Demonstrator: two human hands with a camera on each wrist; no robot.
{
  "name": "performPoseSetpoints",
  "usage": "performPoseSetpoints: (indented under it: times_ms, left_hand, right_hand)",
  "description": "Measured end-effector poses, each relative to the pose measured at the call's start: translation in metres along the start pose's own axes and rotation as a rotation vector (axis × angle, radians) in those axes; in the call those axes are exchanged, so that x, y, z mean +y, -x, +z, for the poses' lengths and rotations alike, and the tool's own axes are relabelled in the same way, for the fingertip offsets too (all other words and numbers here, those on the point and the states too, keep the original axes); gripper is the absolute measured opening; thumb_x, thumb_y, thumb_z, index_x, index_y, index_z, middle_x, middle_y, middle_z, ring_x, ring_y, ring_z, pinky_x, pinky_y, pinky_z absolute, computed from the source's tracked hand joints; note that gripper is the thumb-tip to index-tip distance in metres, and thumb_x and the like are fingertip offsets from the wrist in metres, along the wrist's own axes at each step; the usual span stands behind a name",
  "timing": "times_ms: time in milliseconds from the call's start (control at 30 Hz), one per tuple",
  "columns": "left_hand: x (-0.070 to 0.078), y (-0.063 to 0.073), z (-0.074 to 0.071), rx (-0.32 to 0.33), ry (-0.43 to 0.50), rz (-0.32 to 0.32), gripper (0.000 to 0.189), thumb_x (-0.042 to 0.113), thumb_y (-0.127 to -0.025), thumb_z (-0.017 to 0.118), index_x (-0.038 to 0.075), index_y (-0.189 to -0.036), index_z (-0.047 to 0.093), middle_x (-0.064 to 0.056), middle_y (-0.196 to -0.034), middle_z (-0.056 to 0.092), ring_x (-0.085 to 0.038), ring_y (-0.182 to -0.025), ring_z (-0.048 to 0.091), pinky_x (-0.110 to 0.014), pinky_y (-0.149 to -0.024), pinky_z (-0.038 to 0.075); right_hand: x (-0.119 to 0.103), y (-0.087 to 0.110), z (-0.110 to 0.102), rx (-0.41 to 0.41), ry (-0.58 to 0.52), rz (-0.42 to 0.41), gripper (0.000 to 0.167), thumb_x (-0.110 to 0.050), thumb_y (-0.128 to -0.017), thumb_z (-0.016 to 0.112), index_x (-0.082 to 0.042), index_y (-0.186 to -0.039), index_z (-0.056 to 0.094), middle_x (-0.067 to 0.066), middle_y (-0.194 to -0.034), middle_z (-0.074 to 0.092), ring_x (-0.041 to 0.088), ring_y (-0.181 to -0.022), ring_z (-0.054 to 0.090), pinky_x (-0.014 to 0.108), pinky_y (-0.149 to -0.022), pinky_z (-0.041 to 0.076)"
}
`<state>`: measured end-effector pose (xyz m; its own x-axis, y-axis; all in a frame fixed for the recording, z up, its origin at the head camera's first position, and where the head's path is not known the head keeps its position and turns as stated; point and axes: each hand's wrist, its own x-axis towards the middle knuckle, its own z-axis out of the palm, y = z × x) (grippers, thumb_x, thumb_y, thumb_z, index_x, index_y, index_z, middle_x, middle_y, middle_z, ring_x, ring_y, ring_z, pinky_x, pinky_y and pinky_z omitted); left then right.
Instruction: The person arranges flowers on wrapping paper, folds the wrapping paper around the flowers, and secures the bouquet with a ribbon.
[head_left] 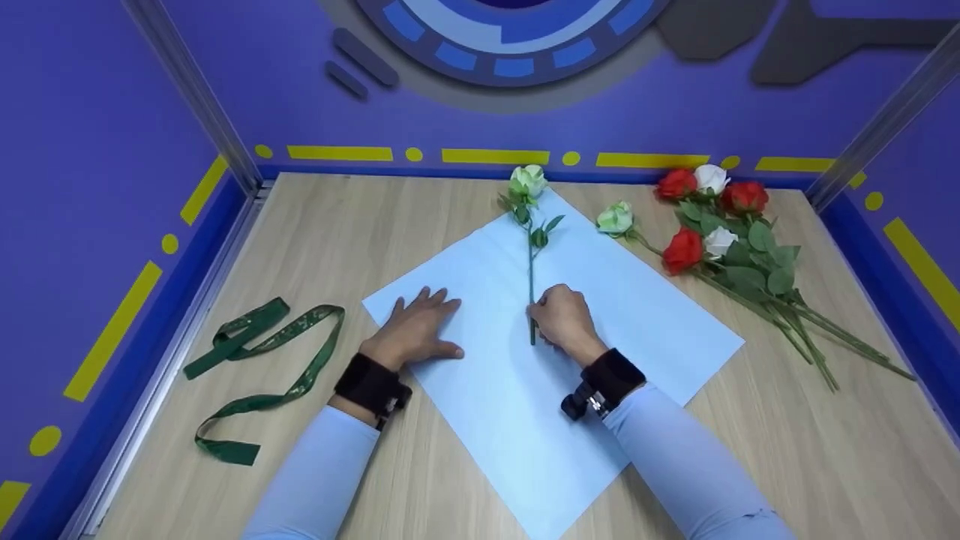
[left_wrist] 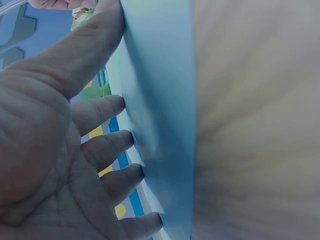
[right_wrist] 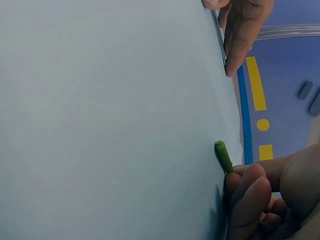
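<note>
Pinched in the fingers of the right hand [head_left: 564,319], the stem of a pale green rose [head_left: 531,259] is held close to its cut end, a short stub of which sticks out on the near side of the grip. From there the rose lies away to the far side, its long axis running near to far above a pale blue sheet [head_left: 502,420], with the bloom just beyond the sheet's edge, beside its far corner. Whether the stem rests on the sheet or is slightly raised, I cannot tell. The right hand comes to it from the right and is plainly the nearer one; the left hand [head_left: 416,330] grasps nothing, its spread fingertips touching the sheet by the left corner, well apart from the stem. Farther right lie another pale green rose [head_left: 616,218] and a bunch of red and white roses [head_left: 750,262]; a green ribbon [head_left: 306,381] curls at the left.
</note>
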<state>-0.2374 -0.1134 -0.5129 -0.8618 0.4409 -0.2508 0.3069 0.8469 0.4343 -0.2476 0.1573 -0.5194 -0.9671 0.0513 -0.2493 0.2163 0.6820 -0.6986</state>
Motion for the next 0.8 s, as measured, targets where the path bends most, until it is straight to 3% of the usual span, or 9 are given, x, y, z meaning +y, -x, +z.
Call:
performPoseSetpoints:
  times_ms: [333, 800]
  left_hand:
    - [-0.0017, 0.0005, 0.0019, 0.007, 0.004, 0.006, 0.09, 0.047, -0.09, 0.082, 0.014, -0.163, 0.041, -0.016, -0.173, 0.028, -0.04, -0.163, 0.013, -0.069, -0.127, 0.007]
    - [-0.0021, 0.0002, 0.0007, 0.0, 0.002, 0.01, 0.09, 0.048, -0.091, 0.081, 0.013, -0.163, 0.041, -0.016, -0.173, 0.027, -0.04, -0.163, 0.013, -0.07, -0.127, 0.007]
  right_hand:
    - [0.0014, 0.0012, 0.0038, 0.049, 0.04, -0.092, 0.031, -0.014, -0.101, 0.061, -0.004, -0.073, 0.069, 0.004, -0.053, 0.064, 0.016, -0.042, 0.06, 0.028, -0.04, 0.046]
    - [0.005, 0.0006, 0.0034, 0.11, 0.093, -0.133, 0.034, -0.01, -0.097, 0.062, -0.009, -0.063, 0.064, 0.002, -0.05, 0.062, 0.015, -0.041, 0.058, 0.028, -0.041, 0.044]
